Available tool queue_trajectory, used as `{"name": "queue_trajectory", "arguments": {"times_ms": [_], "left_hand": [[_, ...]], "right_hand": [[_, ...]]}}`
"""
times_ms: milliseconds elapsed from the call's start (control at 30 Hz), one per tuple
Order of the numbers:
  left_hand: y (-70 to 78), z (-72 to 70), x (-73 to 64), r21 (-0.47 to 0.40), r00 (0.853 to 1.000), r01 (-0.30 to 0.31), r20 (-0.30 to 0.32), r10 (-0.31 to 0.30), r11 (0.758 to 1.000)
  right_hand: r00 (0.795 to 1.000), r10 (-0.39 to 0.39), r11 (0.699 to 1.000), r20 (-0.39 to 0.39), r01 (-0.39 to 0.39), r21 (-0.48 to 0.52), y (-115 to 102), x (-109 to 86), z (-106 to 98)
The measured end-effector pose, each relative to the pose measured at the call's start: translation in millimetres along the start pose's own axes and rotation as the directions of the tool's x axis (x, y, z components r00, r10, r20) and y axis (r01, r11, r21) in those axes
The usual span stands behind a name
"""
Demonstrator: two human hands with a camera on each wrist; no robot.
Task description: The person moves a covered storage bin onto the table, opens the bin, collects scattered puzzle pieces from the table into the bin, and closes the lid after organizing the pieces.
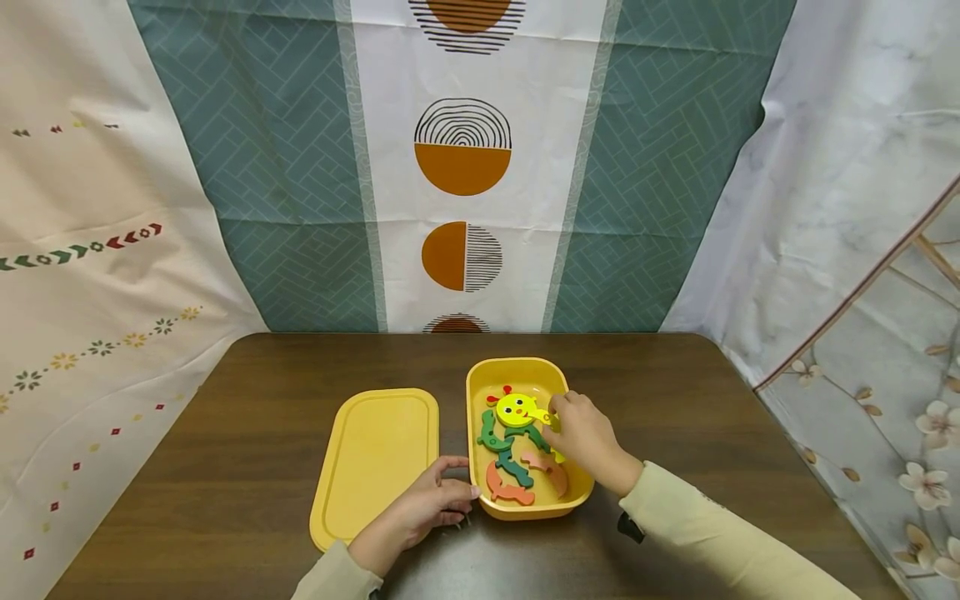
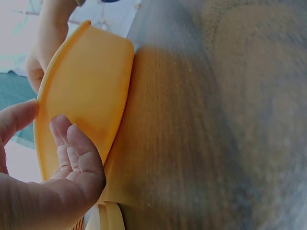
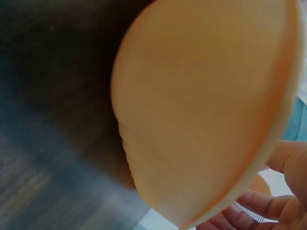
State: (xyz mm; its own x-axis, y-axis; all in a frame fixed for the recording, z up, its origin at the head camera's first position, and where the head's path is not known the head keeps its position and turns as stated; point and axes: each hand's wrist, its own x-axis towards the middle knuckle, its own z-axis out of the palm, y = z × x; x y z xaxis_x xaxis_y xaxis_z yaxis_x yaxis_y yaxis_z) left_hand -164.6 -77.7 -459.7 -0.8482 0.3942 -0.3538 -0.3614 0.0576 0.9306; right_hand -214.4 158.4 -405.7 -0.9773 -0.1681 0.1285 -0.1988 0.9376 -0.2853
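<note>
A yellow box (image 1: pixel 528 514) holds several wavy caterpillar pieces, among them a green piece (image 1: pixel 491 433), a teal piece (image 1: pixel 513 471) and a coral piece (image 1: pixel 510 493). A round yellow caterpillar head (image 1: pixel 516 410) with a smiling face lies toward the far end. My right hand (image 1: pixel 588 437) reaches over the right rim, and its thumb and fingers pinch a yellow caterpillar piece (image 1: pixel 543 416) beside the head; the palm hides part of it. At the near left of the box, my left hand (image 1: pixel 427 504) touches the rim and side wall (image 2: pixel 88 86) with loosely bent fingers.
A flat yellow lid (image 1: pixel 378 462) lies left of the box on the dark brown wooden table (image 1: pixel 255 467). Patterned cloths hang behind the table and along both sides.
</note>
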Motion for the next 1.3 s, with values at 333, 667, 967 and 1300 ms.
{"name": "queue_trajectory", "arguments": {"times_ms": [333, 667, 967, 1300], "left_hand": [[-0.6, 0.2, 0.5, 0.0, 1.0, 0.005, -0.005, -0.005, 1.0], [-0.5, 1.1, 0.4, -0.009, 1.0, -0.01, -0.002, 0.01, 1.0], [-2.2, 2.0, 0.3, -0.013, 1.0, -0.011, -0.001, 0.011, 1.0], [-1.0, 4.9, -1.0, 0.004, 0.999, -0.006, -0.034, 0.006, 1.0]], "right_hand": [[1.0, -0.023, 1.0, 0.001, 0.023, 0.014, -7, -2.1, 10], [0.999, -0.03, 0.999, 0.018, 0.03, -0.01, -8, -1.0, 17], [0.997, -0.076, 0.996, 0.023, 0.077, -0.042, -6, -2.5, 18], [0.996, -0.066, 0.997, -0.056, 0.068, 0.03, -5, -8.2, 13]]}}
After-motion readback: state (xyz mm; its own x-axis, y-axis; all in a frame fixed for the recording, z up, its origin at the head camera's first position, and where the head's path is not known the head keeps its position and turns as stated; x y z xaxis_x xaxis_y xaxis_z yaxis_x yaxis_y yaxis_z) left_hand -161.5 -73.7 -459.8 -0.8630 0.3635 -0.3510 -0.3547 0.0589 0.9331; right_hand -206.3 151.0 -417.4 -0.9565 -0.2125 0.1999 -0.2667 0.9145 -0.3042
